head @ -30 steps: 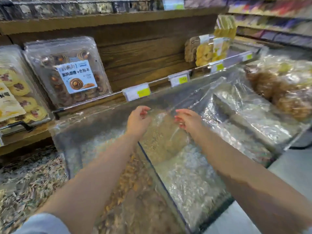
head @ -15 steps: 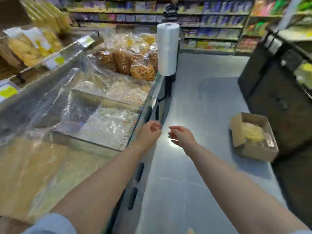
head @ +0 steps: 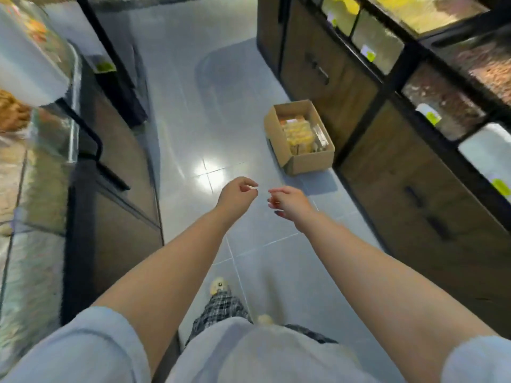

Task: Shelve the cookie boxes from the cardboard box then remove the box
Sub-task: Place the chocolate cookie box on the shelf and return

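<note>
One cardboard box (head: 312,161) is sitting on the floor (head: 188,111), holding perhaps three blurred cookie boxes (head: 297,132), while the left hand (head: 237,194) and right hand (head: 290,201) are hovering loosely curled, gripping nothing.

Tiled floor (head: 190,111) formed an open aisle between the glass-topped display counter (head: 116,217) on the left and the wooden cabinets (head: 414,205) on the right. The cardboard box (head: 309,161) stood on the floor just beside the cabinet fronts; its top was open, leaving the cookie boxes (head: 300,132) reachable from above, while its far side was closed off by the cabinets. The left hand (head: 236,194) and right hand (head: 290,201), both empty with loosely curled fingers, hung over bare tile near the box, with nothing between. A black bracket (head: 95,146) projected from the counter's edge toward the aisle, below a white roll (head: 25,64).
</note>
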